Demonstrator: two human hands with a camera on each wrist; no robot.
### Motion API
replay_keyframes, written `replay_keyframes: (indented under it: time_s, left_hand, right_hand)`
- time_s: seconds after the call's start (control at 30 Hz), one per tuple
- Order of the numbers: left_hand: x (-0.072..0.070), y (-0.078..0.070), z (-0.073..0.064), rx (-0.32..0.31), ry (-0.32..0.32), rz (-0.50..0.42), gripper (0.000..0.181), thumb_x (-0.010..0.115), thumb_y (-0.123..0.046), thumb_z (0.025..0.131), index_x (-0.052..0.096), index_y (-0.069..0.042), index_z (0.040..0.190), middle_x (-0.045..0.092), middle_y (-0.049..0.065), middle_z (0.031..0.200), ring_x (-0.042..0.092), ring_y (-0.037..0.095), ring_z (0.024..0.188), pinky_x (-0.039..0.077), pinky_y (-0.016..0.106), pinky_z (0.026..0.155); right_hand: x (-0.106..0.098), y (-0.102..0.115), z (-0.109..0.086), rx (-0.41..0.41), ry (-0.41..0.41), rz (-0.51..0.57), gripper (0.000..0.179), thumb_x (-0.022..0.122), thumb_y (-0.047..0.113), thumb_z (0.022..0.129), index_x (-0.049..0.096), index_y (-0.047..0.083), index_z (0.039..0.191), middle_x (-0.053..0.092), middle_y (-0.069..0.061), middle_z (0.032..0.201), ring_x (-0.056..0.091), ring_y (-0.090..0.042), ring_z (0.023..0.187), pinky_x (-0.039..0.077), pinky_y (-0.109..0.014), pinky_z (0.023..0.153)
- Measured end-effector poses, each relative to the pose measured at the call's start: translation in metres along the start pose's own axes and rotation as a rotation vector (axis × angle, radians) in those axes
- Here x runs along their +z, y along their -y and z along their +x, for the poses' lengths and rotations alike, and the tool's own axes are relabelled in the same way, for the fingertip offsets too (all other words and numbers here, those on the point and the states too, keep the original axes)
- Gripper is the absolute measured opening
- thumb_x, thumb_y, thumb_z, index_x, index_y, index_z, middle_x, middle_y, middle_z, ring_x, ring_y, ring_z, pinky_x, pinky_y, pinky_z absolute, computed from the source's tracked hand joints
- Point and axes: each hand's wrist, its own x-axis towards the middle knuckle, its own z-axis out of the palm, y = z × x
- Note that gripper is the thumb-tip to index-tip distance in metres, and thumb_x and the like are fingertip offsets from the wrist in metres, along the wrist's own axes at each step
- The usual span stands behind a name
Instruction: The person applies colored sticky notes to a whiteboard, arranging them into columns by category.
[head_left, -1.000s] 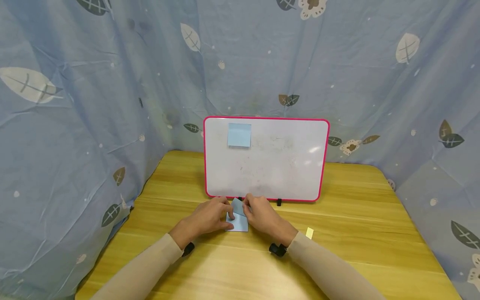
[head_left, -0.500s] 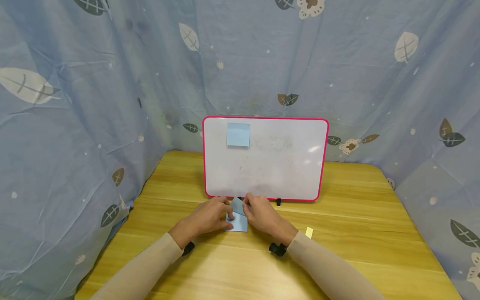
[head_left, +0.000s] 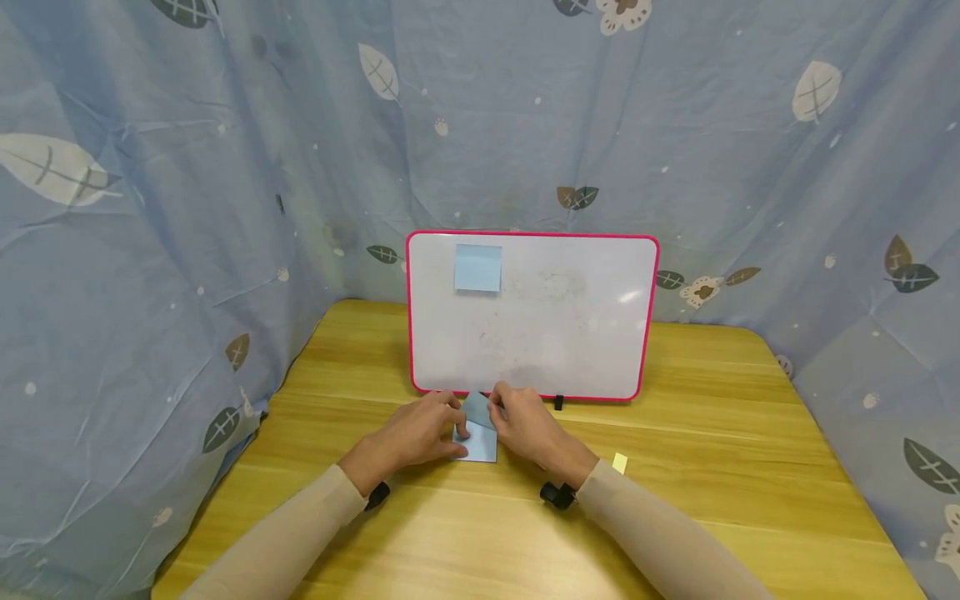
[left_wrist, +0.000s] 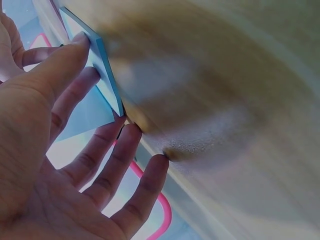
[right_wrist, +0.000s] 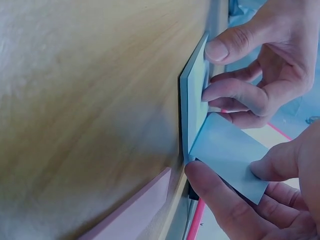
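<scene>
1. Head view: at left, the left hand (head_left: 420,429), fingers loosely spread, presses thumb and finger on the blue pad (head_left: 482,450), apparently to steady it.
2. Flat on the table (head_left: 450,533), the pad lies before the whiteboard (head_left: 600,333), its sheet (head_left: 477,411) raised at the far side; above, a note (head_left: 477,268) clings to the board's upper left.
3. Right hand (head_left: 525,425) pinches the sheet between thumb and finger, likely for control.
4. Farther right, a yellow strip (head_left: 619,463) lies near the right sleeve (head_left: 660,525).

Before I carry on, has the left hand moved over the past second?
No: the left hand shows no clear shift either way against the whiteboard beyond it.
</scene>
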Motion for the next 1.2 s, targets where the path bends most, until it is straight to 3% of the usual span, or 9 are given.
replay_keyframes:
  time_s: [0.43,0.83,1.2]
  left_hand:
    - [-0.0023,-0.0004,0.0003,-0.005,0.008,-0.006,0.019,0.102,-0.037,0.093,0.088,-0.026,0.098,0.076,0.006,0.133,0.071,0.023,0.116,0.066,0.041,0.089]
    - [-0.0044,-0.0018,0.0011,-0.007,0.022,0.008,0.019,0.101,-0.037,0.094,0.087,-0.026,0.099,0.075,0.006,0.133,0.067,0.021,0.111,0.062,0.038,0.086]
    - [-0.0050,-0.0020,-0.0005,0.003,0.013,-0.015,0.018,0.101,-0.036,0.094,0.087,-0.026,0.098,0.075,0.002,0.129,0.067,0.020,0.111,0.063,0.037,0.086]
  right_hand:
    - [-0.0011,-0.0015,0.0000,0.025,-0.023,0.008,0.008,0.071,0.008,0.114,0.075,0.003,0.109,0.081,-0.009,0.089,0.053,-0.006,0.060,0.039,-0.020,0.055]
    - [-0.0057,-0.0009,-0.0009,0.050,-0.051,0.018,0.007,0.073,0.008,0.113,0.077,0.002,0.112,0.084,-0.009,0.094,0.061,-0.006,0.066,0.050,-0.021,0.062]
    - [-0.0094,-0.0056,-0.0018,0.063,-0.064,0.029,0.007,0.073,0.009,0.113,0.073,0.005,0.107,0.078,-0.004,0.087,0.056,-0.008,0.066,0.048,-0.021,0.063]
